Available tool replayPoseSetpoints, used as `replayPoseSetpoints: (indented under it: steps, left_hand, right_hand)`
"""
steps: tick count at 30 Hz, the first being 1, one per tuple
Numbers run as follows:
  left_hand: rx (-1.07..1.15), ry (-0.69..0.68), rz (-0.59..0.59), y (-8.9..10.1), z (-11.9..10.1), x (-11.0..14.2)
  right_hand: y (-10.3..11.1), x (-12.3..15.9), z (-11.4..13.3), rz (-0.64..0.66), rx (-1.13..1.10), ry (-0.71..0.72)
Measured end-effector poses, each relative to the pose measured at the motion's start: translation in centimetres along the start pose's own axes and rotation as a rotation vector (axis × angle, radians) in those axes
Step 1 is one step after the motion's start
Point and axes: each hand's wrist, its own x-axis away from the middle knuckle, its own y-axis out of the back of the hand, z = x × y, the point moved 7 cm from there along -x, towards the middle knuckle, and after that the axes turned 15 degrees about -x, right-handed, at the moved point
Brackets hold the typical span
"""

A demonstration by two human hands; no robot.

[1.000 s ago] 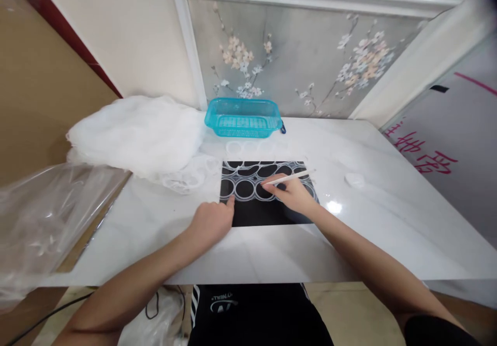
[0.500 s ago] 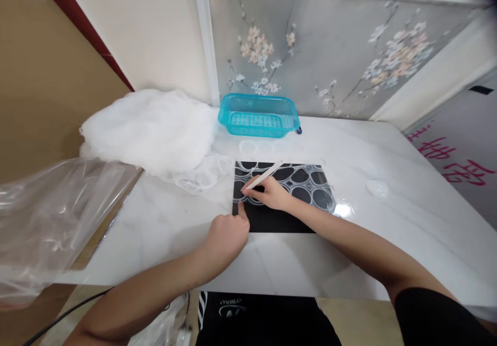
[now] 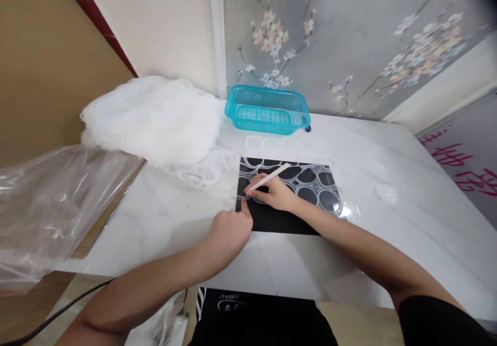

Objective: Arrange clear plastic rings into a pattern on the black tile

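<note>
My right hand (image 3: 277,193) is closed in a pinch around a slim, flat white stick-shaped tool (image 3: 275,174), whose exact kind I cannot make out. Its lower end meets the left part of a clear sheet with rounded cut-out rings (image 3: 307,196), which lies on a black mat (image 3: 285,224). My left hand (image 3: 232,230) holds nothing. Its index finger stretches out with the tip touching the sheet near the tool's point, while its other fingers are curled. My right hand and forearm hide part of the sheet.
A fluffy white heap of thin netting-like material (image 3: 155,118) lies at the left. Behind the mat stands a turquoise plastic basket (image 3: 267,127). A small clear piece (image 3: 386,193) lies on the white marbled table (image 3: 407,242) at right. Clear plastic film (image 3: 58,201) covers cardboard at left.
The camera view has shifted slightly, so the table's things sit a little further right. My hands and the tool keep nearly the same places on the sheet.
</note>
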Motion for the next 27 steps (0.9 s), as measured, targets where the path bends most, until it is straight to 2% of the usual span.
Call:
replayPoseSetpoints:
  steps: [3,9,13,15,17,19,21,22,25,27]
  left_hand:
    - [0.011,-0.019,-0.005,-0.3,-0.1,-0.1]
    - [0.035,-0.075,-0.06,-0.2,-0.1,-0.4]
    - [0.062,-0.067,-0.07,0.2,0.5,-0.6]
    - [0.073,-0.057,-0.061,0.4,0.9,-0.7]
    - [0.076,-0.054,-0.042,0.5,1.3,-0.8]
    - [0.078,-0.048,-0.029,0.6,1.6,-0.9]
    - [0.089,-0.036,-0.015,0.7,1.9,-1.0]
    - [0.094,-0.025,-0.007,0.7,2.1,-1.0]
    - [0.098,0.003,-0.005,1.1,2.3,-1.0]
    - [0.096,0.016,-0.035,1.4,2.2,-1.1]
  right_hand:
    - [-0.3,0.3,0.3,0.046,0.137,0.076]
    - [-2.2,1.7,1.1,0.238,0.497,0.352]
    - [-2.6,1.5,1.6,0.267,0.641,0.453]
    - [-1.5,0.3,1.9,0.237,0.684,0.475]
    - [1.7,-2.0,2.6,0.029,0.689,0.438]
    - [6.7,-3.9,3.4,-0.359,0.624,0.342]
    - [10.8,-4.5,4.4,-0.634,0.517,0.29]
    - [12.2,-4.4,4.9,-0.725,0.464,0.293]
    - [13.7,-2.2,6.3,-0.843,0.368,0.336]
    - [13.0,-0.1,6.3,-0.805,0.353,0.3]
